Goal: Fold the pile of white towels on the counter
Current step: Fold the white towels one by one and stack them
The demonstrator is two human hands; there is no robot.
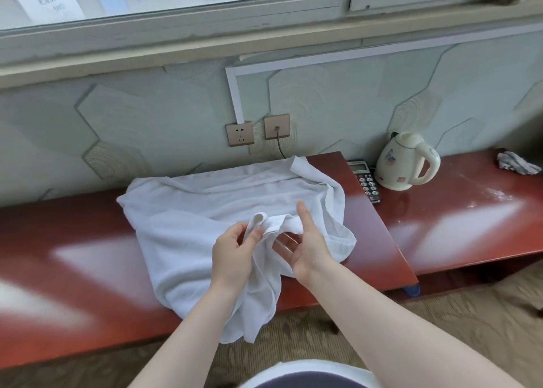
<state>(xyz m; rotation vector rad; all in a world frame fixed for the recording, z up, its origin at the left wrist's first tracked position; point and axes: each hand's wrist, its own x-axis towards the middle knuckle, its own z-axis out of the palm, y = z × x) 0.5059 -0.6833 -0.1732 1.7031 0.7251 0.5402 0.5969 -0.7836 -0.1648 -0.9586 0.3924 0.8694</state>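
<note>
Towel [205,211] long axis across counter [440,226] | left hand [232,254] grip pinches edge | right hand [308,249] grip holds edge

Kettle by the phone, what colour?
Cream kettle with a small faded print on its side; head view.

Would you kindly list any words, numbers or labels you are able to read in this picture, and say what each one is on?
None can be read for certain.
White paper notice behind the window glass: printed lines, seen mirrored and blurred, unreadable.
Black desk telephone on the red-brown counter: keypad digits and display too small to read.
Cream electric kettle: small coloured marks, no legible text.
Beige wall socket: no lettering visible.
</note>
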